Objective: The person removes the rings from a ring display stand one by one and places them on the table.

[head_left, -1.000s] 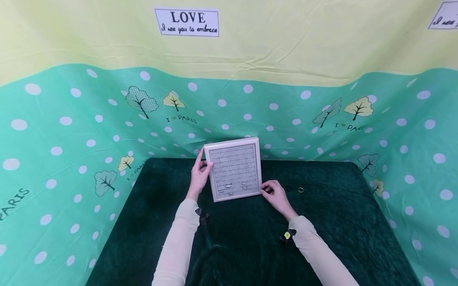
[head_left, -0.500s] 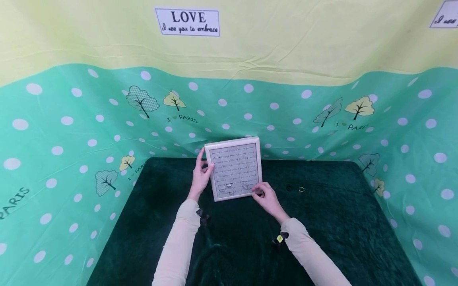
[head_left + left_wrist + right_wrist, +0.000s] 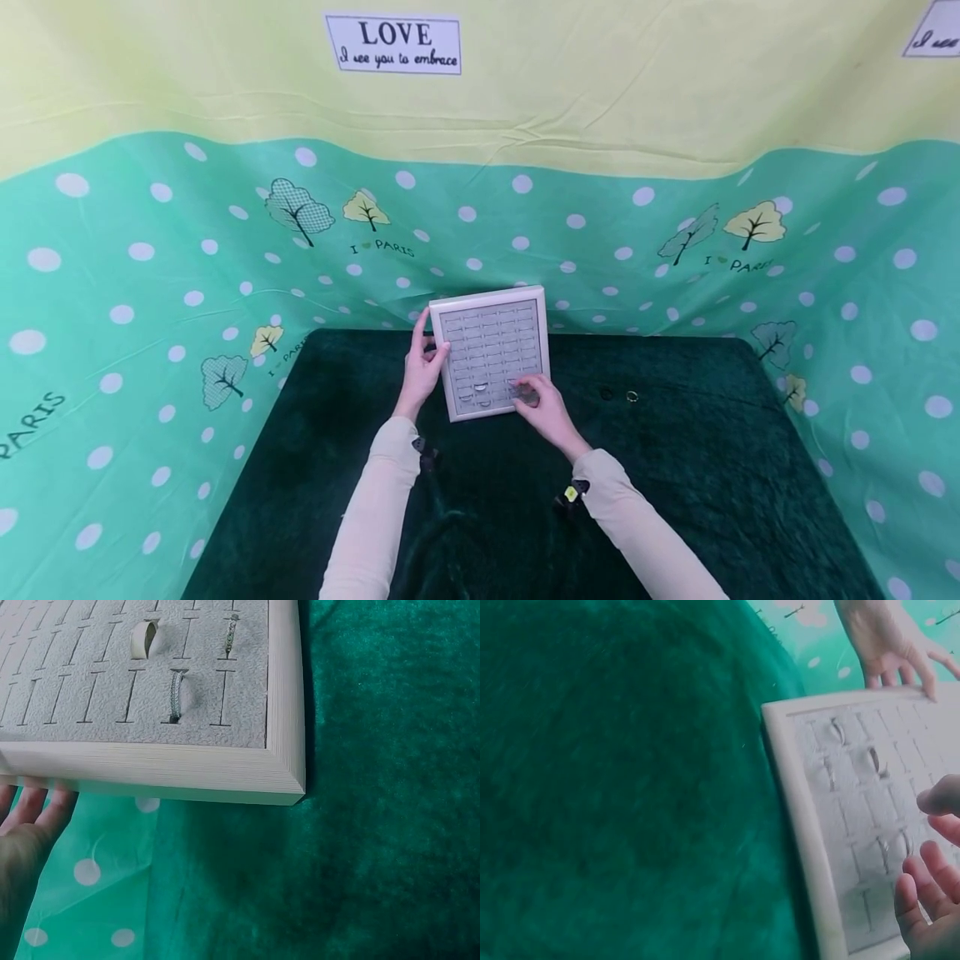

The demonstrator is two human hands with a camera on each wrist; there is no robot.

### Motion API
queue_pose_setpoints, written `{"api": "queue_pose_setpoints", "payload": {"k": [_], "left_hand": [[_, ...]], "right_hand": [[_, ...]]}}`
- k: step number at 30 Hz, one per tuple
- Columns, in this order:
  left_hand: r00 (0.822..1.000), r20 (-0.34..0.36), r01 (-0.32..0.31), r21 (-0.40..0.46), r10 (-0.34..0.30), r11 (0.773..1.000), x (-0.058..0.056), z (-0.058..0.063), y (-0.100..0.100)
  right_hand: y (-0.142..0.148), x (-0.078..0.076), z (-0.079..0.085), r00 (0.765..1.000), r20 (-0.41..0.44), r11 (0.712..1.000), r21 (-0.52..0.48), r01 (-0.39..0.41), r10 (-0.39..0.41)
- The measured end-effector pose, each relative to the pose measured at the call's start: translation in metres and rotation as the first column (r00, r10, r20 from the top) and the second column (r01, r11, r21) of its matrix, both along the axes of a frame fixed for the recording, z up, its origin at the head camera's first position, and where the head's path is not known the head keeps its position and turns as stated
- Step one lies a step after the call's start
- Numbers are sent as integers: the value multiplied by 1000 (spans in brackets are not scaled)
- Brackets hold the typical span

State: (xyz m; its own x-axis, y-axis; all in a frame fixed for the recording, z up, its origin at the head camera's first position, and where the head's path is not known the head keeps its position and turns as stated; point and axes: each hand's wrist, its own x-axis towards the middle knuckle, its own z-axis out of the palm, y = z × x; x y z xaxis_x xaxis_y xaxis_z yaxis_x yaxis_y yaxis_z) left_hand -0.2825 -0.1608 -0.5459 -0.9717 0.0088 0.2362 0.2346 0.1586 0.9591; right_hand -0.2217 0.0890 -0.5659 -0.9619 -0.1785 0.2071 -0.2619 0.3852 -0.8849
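My left hand (image 3: 422, 379) grips the left side of a ring display tray (image 3: 486, 293), thumb on the front of its pale frame. The tray leans upright, its grey padded face full of slots. Several rings sit in the lower rows, among them a wide band (image 3: 142, 640), a textured silver ring (image 3: 176, 696) and a thin ring (image 3: 231, 636). Over the lower right of the pad is my right hand (image 3: 546, 410), fingers bent, fingertips close to two rings, one of them a thin ring (image 3: 883, 855). I cannot tell whether these fingers hold anything.
A gold-coloured ring (image 3: 632, 397) and a small dark ring (image 3: 606, 393) lie on the dark green velvet cloth (image 3: 712, 467) right of the tray. Behind the table hangs a green and yellow printed curtain (image 3: 600, 250).
My right hand has moved left from the tray's lower right edge onto its face, near the rings. The left hand and the tray stay in place.
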Motion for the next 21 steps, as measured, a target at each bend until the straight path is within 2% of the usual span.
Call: {"api": "queue_pose_setpoints", "payload": {"k": [4, 10, 15, 21], "left_hand": [[1000, -8, -5, -4, 5, 1000, -1, -2, 0], [1000, -18, -9, -5, 9, 1000, -2, -1, -1], [1000, -12, -20, -22, 20, 1000, -1, -1, -1], [1000, -8, -24, -34, 24, 999, -2, -1, 0]], "right_hand": [[-10, -3, 7, 999, -33, 999, 30, -36, 37], [-28, -9, 16, 995, -75, 988, 145, -53, 64], [-39, -16, 14, 992, -98, 977, 202, -64, 85], [-48, -19, 7, 992, -109, 962, 269, -40, 72]]}}
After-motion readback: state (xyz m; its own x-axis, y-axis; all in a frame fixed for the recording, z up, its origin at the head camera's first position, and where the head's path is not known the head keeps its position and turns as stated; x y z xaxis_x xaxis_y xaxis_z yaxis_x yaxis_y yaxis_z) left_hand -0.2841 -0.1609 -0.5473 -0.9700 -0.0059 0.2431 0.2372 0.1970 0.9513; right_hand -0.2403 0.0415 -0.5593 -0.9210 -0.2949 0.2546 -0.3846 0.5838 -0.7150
